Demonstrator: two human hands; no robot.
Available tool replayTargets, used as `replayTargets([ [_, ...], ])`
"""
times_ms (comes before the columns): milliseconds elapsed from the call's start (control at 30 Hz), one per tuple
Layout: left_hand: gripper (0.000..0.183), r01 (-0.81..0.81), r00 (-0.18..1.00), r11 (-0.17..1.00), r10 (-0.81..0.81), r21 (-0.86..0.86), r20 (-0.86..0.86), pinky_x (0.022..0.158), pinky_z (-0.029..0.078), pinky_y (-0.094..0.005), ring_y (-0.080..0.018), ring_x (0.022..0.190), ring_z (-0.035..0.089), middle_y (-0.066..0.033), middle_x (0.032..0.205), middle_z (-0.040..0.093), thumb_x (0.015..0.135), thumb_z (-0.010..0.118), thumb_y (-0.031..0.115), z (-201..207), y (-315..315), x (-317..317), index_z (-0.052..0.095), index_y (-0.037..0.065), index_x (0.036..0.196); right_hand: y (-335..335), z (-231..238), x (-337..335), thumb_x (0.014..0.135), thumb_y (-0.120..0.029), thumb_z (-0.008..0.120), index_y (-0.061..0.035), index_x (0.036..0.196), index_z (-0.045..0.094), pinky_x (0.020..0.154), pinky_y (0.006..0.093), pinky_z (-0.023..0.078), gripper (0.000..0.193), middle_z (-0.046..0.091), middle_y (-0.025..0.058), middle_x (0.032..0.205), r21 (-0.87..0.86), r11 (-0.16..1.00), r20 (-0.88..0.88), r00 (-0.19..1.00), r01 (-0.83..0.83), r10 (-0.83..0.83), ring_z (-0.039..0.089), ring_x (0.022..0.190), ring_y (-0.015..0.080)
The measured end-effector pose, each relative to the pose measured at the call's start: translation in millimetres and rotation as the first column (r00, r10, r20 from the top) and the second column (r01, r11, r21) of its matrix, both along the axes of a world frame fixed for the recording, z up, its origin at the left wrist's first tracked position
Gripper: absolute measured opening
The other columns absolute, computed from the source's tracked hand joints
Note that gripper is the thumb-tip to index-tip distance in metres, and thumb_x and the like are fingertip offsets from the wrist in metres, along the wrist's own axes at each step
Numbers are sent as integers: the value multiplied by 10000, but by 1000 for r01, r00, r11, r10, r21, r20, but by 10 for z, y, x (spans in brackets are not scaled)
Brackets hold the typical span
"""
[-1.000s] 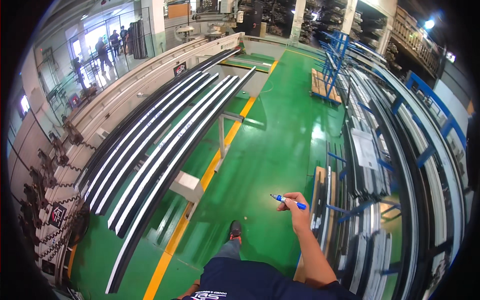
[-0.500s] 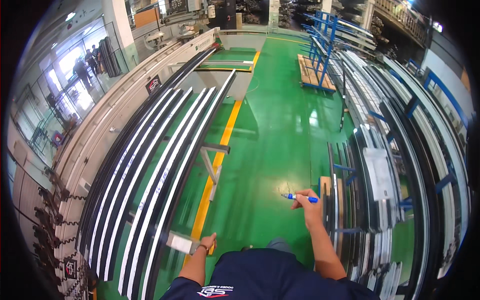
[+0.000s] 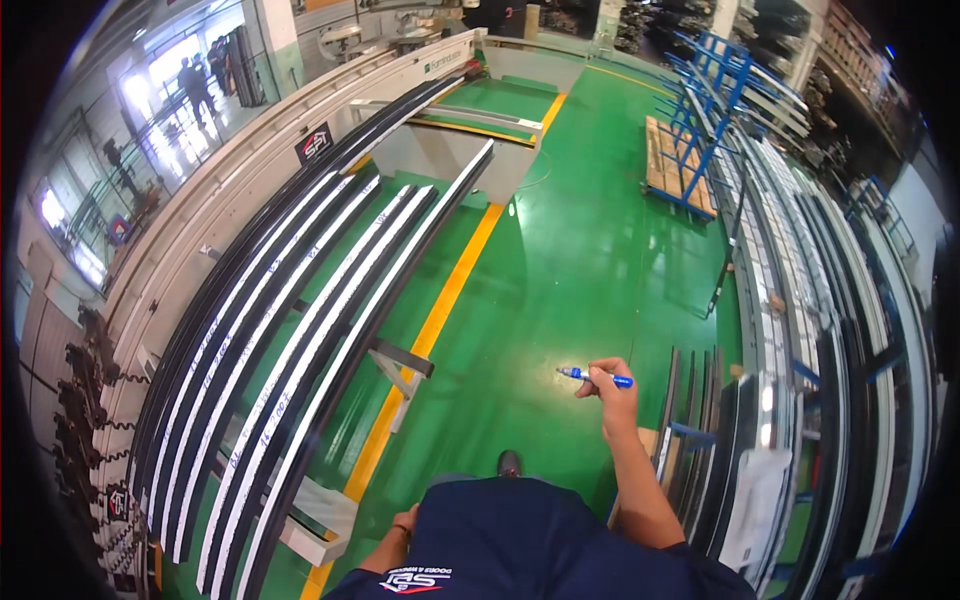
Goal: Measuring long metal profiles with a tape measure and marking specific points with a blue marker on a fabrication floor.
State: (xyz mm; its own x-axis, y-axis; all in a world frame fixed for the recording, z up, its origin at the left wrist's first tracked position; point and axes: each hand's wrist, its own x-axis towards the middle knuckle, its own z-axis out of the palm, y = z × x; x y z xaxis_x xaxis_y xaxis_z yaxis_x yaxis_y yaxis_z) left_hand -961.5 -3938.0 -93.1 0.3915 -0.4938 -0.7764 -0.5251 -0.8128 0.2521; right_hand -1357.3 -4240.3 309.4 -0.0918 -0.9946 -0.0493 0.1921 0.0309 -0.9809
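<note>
My right hand (image 3: 613, 400) is closed around a blue marker (image 3: 622, 381), its tip pointing left above the green floor. Low beside my body, my left hand (image 3: 407, 518) hangs near the racks; its fingers are mostly hidden by my dark shirt. To my left lie several long dark profiles (image 3: 260, 430) with white upper faces, some bearing blue handwriting. They rest side by side on support arms (image 3: 405, 358), apart from both hands.
A long beige machine bed (image 3: 255, 150) runs behind the profiles. On my right, racks hold many long bars (image 3: 770, 230). A blue rack on a wooden pallet (image 3: 672, 165) stands farther ahead. A yellow line (image 3: 440, 310) marks the green floor (image 3: 570, 270).
The view has shifted forward and turned left along the profiles. My left hand has drawn in against my body. The right hand still holds the marker at about the same height.
</note>
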Motion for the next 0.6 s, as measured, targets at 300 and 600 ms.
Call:
replayTargets([
  [300,785,-353,933,935,351,-14,-77,968,482,-475,-424,1150,611,-285,1172,666,988,374,664,5,-781,-391,694,-40,1127,-2158,12,630,887,-99,702,37,1143,641,756,321,550,296,698,118,909,-42,967,18,968,-250,251,677,784,183],
  [600,723,-258,966,948,250,-186,-65,866,519,-497,-427,990,674,-261,1035,717,1004,407,627,-68,-2444,240,718,-25,1037,-3883,-49,1642,949,-152,652,51,1136,667,728,326,536,276,695,126,887,-51,927,-38,928,-371,370,653,777,186],
])
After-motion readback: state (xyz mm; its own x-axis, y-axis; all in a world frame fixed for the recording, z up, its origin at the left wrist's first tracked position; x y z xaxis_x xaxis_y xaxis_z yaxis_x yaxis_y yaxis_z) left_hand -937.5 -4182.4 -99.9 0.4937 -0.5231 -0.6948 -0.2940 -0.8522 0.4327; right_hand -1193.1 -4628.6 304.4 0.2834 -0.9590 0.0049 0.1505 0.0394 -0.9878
